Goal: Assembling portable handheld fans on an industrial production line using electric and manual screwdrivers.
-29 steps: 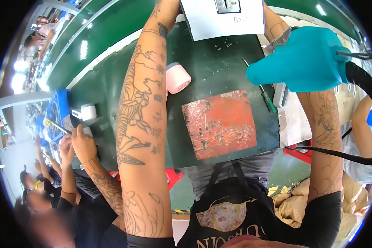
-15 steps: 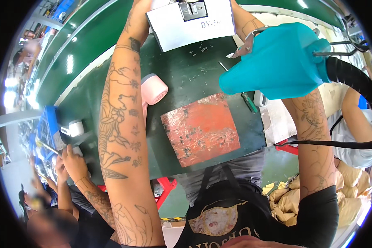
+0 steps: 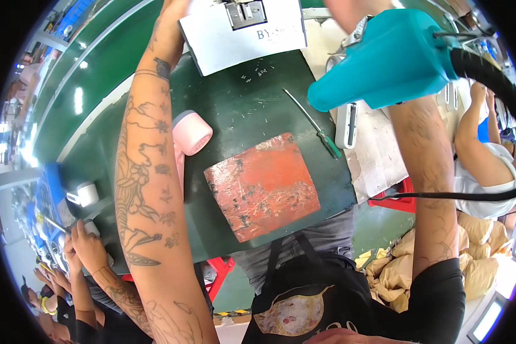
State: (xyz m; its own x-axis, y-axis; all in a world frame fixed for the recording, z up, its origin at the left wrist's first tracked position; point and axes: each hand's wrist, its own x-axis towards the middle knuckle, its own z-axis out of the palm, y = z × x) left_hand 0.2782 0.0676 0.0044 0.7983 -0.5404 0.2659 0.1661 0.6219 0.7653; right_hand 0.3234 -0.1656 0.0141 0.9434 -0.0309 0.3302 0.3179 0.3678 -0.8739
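My left forearm reaches up the picture to a clipboard with white paper (image 3: 246, 43); my left hand (image 3: 173, 23) is at its left edge, the fingers cut off at the top. Up on the right my other forearm passes behind a teal nozzle-shaped tool (image 3: 378, 63) on a black ribbed hose. In line with it, blurred skin that seems to be my right hand (image 3: 358, 10) shows at the top edge, its fingers not readable. A green-handled screwdriver (image 3: 325, 137) and a white slotted tool (image 3: 347, 125) lie below the nozzle.
A worn red mat (image 3: 264, 189) lies on the dark green table (image 3: 258, 114). Beside my left forearm is a pink rounded device (image 3: 192, 133). A white cup-like object (image 3: 85, 195) stands at far left, near another person's hands (image 3: 86, 246). Brown bags (image 3: 390, 269) sit lower right.
The whole view has shifted, so most table things appear farther left. The teal tool sits higher, and the screwdriver and white tool show more fully. The fingers seen beside the tool are gone.
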